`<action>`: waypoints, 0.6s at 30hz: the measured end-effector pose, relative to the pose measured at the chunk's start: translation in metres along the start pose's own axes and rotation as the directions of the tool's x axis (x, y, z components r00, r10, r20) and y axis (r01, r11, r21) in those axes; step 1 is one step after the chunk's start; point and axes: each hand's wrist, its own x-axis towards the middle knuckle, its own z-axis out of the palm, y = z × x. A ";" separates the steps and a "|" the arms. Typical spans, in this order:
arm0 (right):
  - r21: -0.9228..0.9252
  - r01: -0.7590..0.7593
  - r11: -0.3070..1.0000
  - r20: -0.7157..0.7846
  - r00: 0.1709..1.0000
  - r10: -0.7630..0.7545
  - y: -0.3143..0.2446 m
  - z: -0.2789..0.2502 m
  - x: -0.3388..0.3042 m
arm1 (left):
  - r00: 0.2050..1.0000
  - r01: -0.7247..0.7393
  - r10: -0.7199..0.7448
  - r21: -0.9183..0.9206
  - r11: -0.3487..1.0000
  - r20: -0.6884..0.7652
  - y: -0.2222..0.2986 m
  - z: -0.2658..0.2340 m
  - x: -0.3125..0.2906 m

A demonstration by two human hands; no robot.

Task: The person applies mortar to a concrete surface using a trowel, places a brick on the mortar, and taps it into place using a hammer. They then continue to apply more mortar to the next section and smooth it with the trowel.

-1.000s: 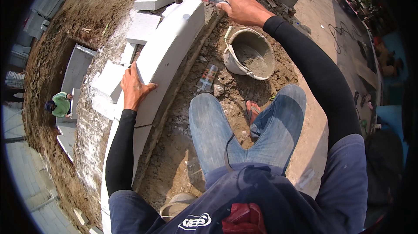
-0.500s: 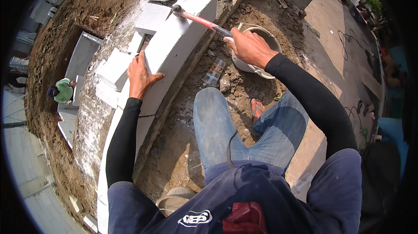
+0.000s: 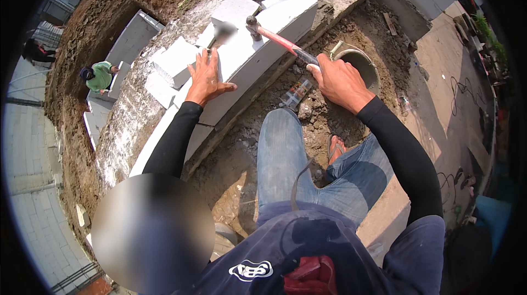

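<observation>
- The right hand [image 3: 343, 83] is closed firmly round the dark end of the hammer [image 3: 281, 41], its thumb near the handle and leaving no visible gap in the grip.
- The hammer's red handle slants up and left from the fist; its dark head is at the top of the long white block [image 3: 263, 64], though whether it touches cannot be told.
- The left hand [image 3: 207, 79] is spread wide, fingers fanned forward on the block and thumb held out toward its front edge; it presses flat and grasps nothing.
- The block lies in front of the person, running away up and to the right, with a joint at its near end.
- Loose slabs [image 3: 178, 62] lie just left of the left hand.
- A bucket [image 3: 375, 72] stands on the soil [image 3: 395, 48], partly hidden behind the right hand.
- Well apart, at far left, is another person [image 3: 100, 79] in green.
</observation>
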 end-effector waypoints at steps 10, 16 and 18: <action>0.239 0.017 0.971 0.019 1.000 -0.022 -0.050 -0.045 -0.016 | 0.904 0.404 -0.224 -0.560 0.723 0.364 -0.099 -0.070 -0.086; 0.527 0.227 0.819 -0.160 0.973 -0.168 -0.133 -0.060 -0.033 | 0.904 0.401 -0.234 -0.527 0.749 0.357 -0.110 -0.057 -0.091; 0.489 0.309 0.816 -0.250 0.945 -0.208 -0.134 -0.027 -0.038 | 0.904 0.396 -0.202 -0.564 0.724 0.376 -0.106 -0.060 -0.092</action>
